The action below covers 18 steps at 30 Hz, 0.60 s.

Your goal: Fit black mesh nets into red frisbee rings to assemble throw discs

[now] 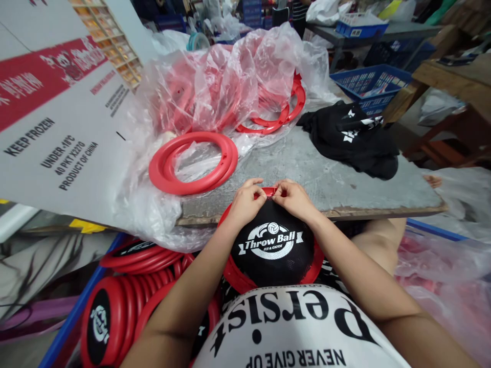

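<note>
In the head view, the left hand [247,204] and right hand [295,200] meet at the far edge of a round black mesh disc in a red plastic ring [274,268], printed "Throw Ball". Both grips are pinched on that edge, thumb against finger. The disc is between the forearms, at the near edge of a grey bench [314,174]. Fabric already spans the ring; the pinched far edge seems the part left to finish. Still waiting, it appears: two loose red plastic rings [184,188] on the left, a black printed cloth pile [356,143] on the right, and more red rings under clear plastic film [268,56] beyond. Near left, a blue-edged container [79,309] holds stacked red-rimmed discs [130,306], apparently done.
</note>
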### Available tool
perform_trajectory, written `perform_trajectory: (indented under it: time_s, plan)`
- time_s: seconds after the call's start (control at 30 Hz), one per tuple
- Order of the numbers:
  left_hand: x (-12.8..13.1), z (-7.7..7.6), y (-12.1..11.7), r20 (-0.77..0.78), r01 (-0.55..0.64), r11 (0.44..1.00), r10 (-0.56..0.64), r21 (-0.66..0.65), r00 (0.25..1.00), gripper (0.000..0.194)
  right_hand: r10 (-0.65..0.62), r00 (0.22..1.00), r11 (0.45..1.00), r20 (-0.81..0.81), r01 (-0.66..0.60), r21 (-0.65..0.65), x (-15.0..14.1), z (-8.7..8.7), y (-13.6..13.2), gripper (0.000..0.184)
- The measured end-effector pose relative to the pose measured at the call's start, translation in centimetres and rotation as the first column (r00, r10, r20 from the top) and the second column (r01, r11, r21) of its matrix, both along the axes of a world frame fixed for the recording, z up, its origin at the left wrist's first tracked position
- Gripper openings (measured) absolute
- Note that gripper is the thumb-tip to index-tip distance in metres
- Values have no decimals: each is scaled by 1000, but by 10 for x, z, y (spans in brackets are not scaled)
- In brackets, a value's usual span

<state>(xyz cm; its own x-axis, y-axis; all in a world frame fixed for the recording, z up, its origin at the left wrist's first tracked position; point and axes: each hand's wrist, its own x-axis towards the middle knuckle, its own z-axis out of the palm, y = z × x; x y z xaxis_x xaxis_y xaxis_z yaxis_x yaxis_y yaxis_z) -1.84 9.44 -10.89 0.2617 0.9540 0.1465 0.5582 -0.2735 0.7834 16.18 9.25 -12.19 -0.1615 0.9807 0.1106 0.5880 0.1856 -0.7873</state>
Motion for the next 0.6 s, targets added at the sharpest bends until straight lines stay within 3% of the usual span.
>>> perform_trajectory:
  time_s: [0.3, 0.43, 0.6]
  plan:
    - [7, -10, 5, -89, -87, 996, 87, -3, 992, 16, 12, 993, 998, 122, -4, -66, -4, 0, 6, 13]
    - [-1, -9, 9, -102, 13, 999, -16, -33, 995, 16, 17, 986, 999, 166, -10, -43, -4, 1, 12, 14]
    - [-27, -6, 19, 23, 150, 988, -149, -40, 989, 29, 171, 960, 985, 222, -174, -5, -10, 5, 21, 19]
